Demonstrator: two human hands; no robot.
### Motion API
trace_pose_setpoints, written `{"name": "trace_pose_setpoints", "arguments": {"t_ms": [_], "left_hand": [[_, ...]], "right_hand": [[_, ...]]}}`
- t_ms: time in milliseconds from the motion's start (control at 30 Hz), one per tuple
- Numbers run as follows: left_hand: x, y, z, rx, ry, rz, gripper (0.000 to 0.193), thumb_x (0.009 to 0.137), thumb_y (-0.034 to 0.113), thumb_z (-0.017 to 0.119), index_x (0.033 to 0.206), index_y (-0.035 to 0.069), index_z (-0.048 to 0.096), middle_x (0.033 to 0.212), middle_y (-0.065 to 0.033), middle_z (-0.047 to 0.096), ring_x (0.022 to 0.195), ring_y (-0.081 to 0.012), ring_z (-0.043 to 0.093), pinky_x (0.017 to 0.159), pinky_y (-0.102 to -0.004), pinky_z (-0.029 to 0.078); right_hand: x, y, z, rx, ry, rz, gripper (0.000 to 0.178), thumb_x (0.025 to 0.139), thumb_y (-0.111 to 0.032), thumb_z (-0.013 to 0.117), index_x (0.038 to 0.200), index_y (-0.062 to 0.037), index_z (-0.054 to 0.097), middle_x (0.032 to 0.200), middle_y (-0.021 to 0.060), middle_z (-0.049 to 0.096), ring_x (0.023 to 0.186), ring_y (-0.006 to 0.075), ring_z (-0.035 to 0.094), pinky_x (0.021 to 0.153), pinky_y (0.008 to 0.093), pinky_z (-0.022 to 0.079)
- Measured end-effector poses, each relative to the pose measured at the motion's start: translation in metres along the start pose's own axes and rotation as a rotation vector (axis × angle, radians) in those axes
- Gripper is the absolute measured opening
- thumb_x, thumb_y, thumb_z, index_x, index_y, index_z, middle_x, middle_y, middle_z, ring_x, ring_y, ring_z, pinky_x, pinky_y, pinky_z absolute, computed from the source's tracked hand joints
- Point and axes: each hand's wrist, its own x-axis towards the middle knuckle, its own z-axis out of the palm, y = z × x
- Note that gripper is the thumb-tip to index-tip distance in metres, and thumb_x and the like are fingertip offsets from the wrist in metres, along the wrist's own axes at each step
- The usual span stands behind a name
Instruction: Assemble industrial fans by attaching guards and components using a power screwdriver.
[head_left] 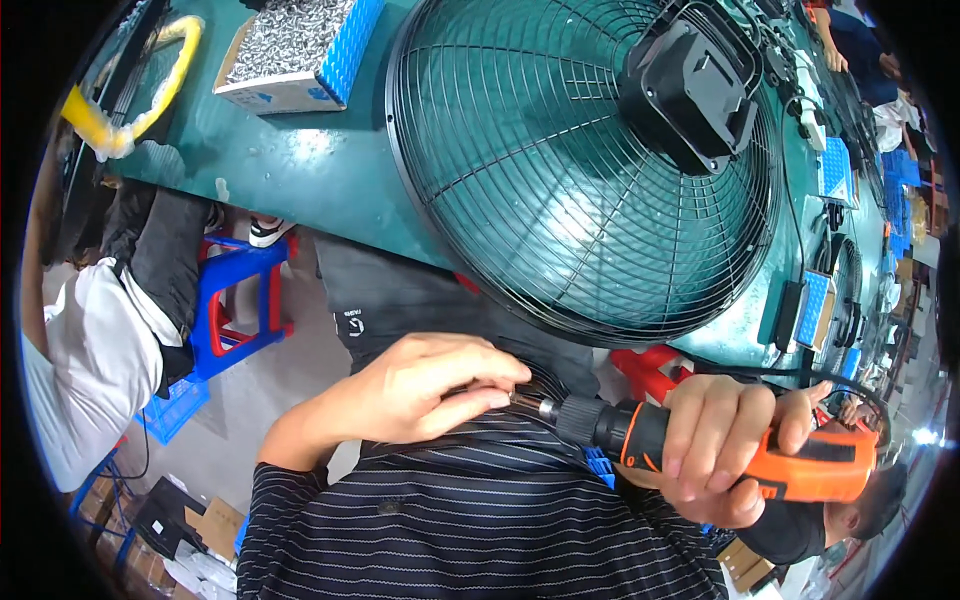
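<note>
My right hand grips the orange and black body of an electric screwdriver, held level near my chest. Its dark chuck and bit point left. My left hand pinches the tip of the bit with fingers closed; whether a screw sits there I cannot tell. Just beyond my hands a large round black wire fan guard lies on the green workbench, with a black motor housing at its upper right.
A box of small metal screws with a blue side stands at the bench's far left, near a yellow loop. A blue stool and a seated person are on my left. More fans, blue boxes and other workers line the bench on the right.
</note>
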Motion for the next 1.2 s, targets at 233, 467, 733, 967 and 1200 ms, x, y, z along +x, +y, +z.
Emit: {"name": "trace_pose_setpoints", "arguments": {"t_ms": [233, 467, 733, 967, 1200], "left_hand": [[0.005, -0.013, -0.011, 0.231, 0.359, 0.032, 0.033, 0.07, 0.01, 0.088, 0.09, 0.003, 0.063, 0.083, -0.0087, 0.064, 0.069, -0.0194, 0.06, 0.06, -0.0299, 0.049], [0.018, -0.012, -0.021, 0.994, 0.592, 0.225, 0.055, 0.062, 0.045, 0.088, 0.095, 0.011, 0.059, 0.129, -0.0193, 0.053, 0.124, -0.0415, 0.046, 0.103, -0.0555, 0.036], [0.02, -0.014, -0.026, 0.997, 0.531, 0.131, 0.062, 0.064, 0.051, 0.085, 0.103, 0.012, 0.056, 0.14, -0.0271, 0.043, 0.131, -0.0469, 0.038, 0.111, -0.0618, 0.026], [-0.016, -0.033, -0.009, 0.636, 0.708, 0.112, 0.055, 0.065, 0.024, 0.092, 0.104, 0.007, 0.057, 0.119, -0.0193, 0.055, 0.112, -0.0344, 0.053, 0.092, -0.0453, 0.045], [-0.006, -0.054, 0.015, -1.151, 0.414, -0.396, 0.021, 0.091, 0.009, 0.071, 0.105, -0.004, 0.062, 0.101, -0.0068, 0.066, 0.089, -0.0122, 0.063, 0.083, -0.0285, 0.054]], "right_hand": [[0.006, 0.024, 0.026, -0.12, -0.059, -0.303, 0.043, 0.075, -0.006, 0.075, 0.111, -0.0016, 0.052, 0.067, 0.0034, 0.058, 0.05, 0.0115, 0.06, 0.047, 0.0226, 0.055], [0.012, 0.028, 0.043, -0.295, -0.179, -0.26, 0.042, 0.085, -0.005, 0.07, 0.122, -0.0048, 0.051, 0.074, 0.0058, 0.058, 0.056, 0.0161, 0.061, 0.051, 0.0266, 0.056], [0.021, 0.03, 0.05, -0.394, -0.338, -0.138, 0.042, 0.081, 0.001, 0.07, 0.119, -0.0062, 0.053, 0.073, 0.0078, 0.059, 0.055, 0.0185, 0.064, 0.047, 0.0307, 0.057], [0.028, 0.03, 0.053, -0.438, -0.359, -0.069, 0.043, 0.082, 0.0, 0.071, 0.12, -0.007, 0.052, 0.075, 0.0086, 0.061, 0.054, 0.0194, 0.064, 0.047, 0.0312, 0.056], [0.028, 0.027, 0.053, -0.439, -0.399, -0.072, 0.044, 0.086, -0.003, 0.07, 0.125, -0.0057, 0.05, 0.077, 0.0068, 0.06, 0.057, 0.0182, 0.063, 0.051, 0.03, 0.057]]}}
